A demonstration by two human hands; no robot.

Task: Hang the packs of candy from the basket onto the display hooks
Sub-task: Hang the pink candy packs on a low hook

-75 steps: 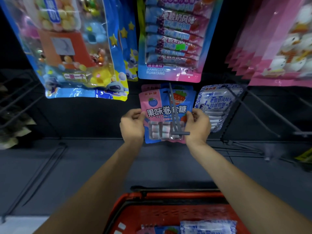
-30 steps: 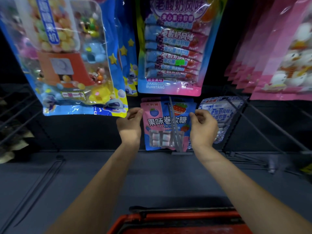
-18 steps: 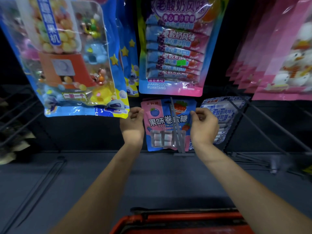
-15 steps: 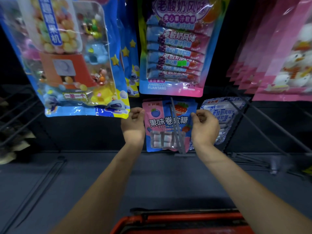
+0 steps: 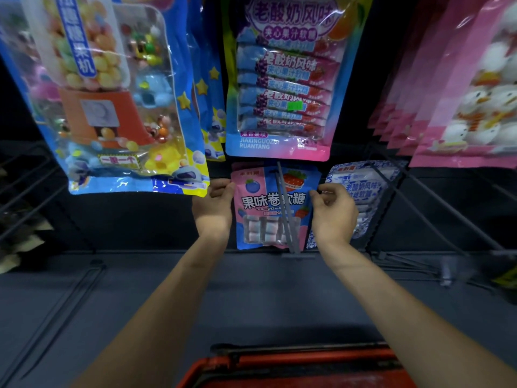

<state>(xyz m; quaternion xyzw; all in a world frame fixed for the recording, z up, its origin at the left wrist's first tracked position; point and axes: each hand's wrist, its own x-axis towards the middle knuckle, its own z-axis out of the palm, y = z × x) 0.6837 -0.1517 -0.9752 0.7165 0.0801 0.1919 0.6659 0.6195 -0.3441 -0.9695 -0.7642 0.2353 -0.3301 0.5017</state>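
Observation:
A pink and blue candy pack point(image 5: 260, 208) with a blueberry and a strawberry on it hangs on a dark display hook point(image 5: 285, 211) that runs down its front. My left hand point(image 5: 214, 210) grips the pack's left edge with its fingers curled behind it. My right hand point(image 5: 334, 212) pinches the right edge between thumb and fingers. Only the rim of the red basket point(image 5: 293, 365) shows at the bottom; its contents are out of view.
A white and blue candy pack point(image 5: 369, 189) hangs on the hook to the right. Above hang a large blue toy-candy bag point(image 5: 112, 93), a purple chew pack point(image 5: 282, 79) and pink duck packs point(image 5: 470, 88). Bare wire hooks point(image 5: 436, 214) jut out at right and left.
The pack has slid back along the hook toward the rack with both hands still on its edges. The view has tilted up, so the basket's inside has dropped out of sight.

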